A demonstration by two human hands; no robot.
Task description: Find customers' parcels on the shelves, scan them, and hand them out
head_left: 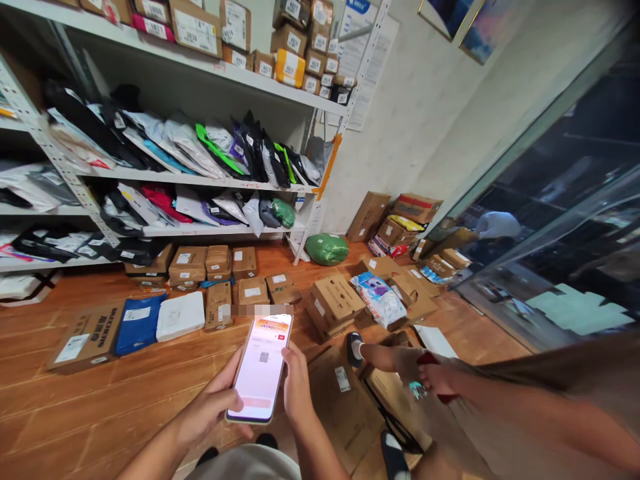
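Note:
A smartphone [257,380] with a bright, mostly pale screen is held upright in front of my body. My left hand [216,397] grips its left side, the thumb lying over the lower left of the screen. On the other side, my right hand [296,380] closes on the right edge, with its thumb tip at the upper part of the screen. The fingers behind the phone are mostly hidden. Beyond it, a brown carton [219,307] and other parcels lie on the wooden floor.
White shelving [210,177] holds bagged parcels and labelled boxes. A large carton [345,413] stands to my right, near a green wrapped bundle [327,249]. Another person's hand [440,377] holds something dark red at the right, and that person's legs are among the boxes. A glass door [555,220] is far right.

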